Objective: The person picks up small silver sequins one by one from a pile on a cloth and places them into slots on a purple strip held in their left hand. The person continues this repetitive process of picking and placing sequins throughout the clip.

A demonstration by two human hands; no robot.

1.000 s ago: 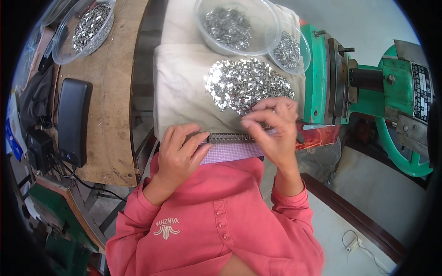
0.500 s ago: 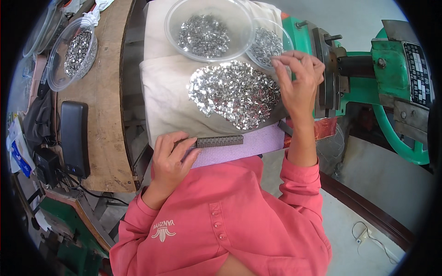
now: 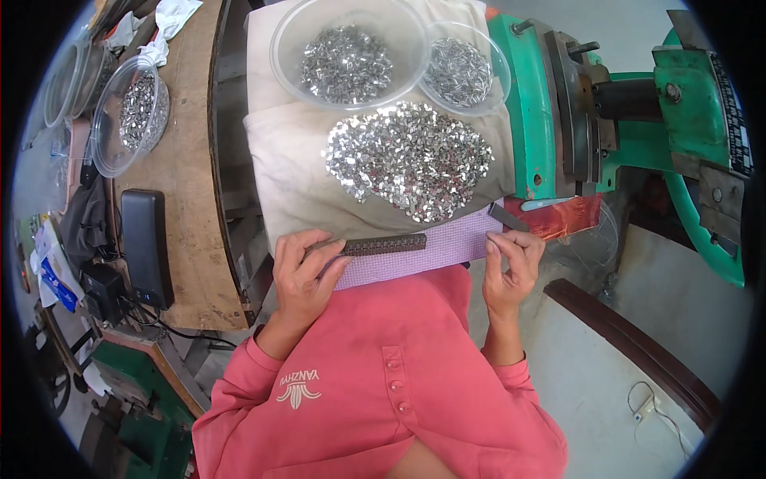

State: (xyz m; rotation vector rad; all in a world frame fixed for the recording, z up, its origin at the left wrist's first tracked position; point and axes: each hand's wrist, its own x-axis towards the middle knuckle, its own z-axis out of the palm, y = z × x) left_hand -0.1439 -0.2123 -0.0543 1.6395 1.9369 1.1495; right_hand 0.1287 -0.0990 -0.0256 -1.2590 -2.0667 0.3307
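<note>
My left hand (image 3: 307, 273) grips the left end of a dark slotted metal bar (image 3: 387, 244), which lies level on a purple checked cloth (image 3: 455, 249). My right hand (image 3: 515, 270) is at the cloth's right end, thumb and forefinger brought together; whatever they pinch is too small to make out. Just above that hand lies a short dark bar (image 3: 506, 216). Beyond the slotted bar spreads a heap of small shiny metal pieces (image 3: 411, 164) on pale fabric. Behind it stand a large clear tub (image 3: 281, 60) of similar pieces and a smaller clear tub (image 3: 504, 86) holding thin metal pins.
A green machine (image 3: 523, 120) with a handwheel stands along the right side. On the left, a wooden table (image 3: 187, 160) carries another clear tub (image 3: 102, 136) of metal pieces, a black power bank (image 3: 146, 247) and cables. Red foil-like material (image 3: 562, 215) lies below the machine.
My right hand has come down from the small tub of pins to the right end of the purple cloth. My left hand keeps its hold on the slotted bar. The view has shifted slightly.
</note>
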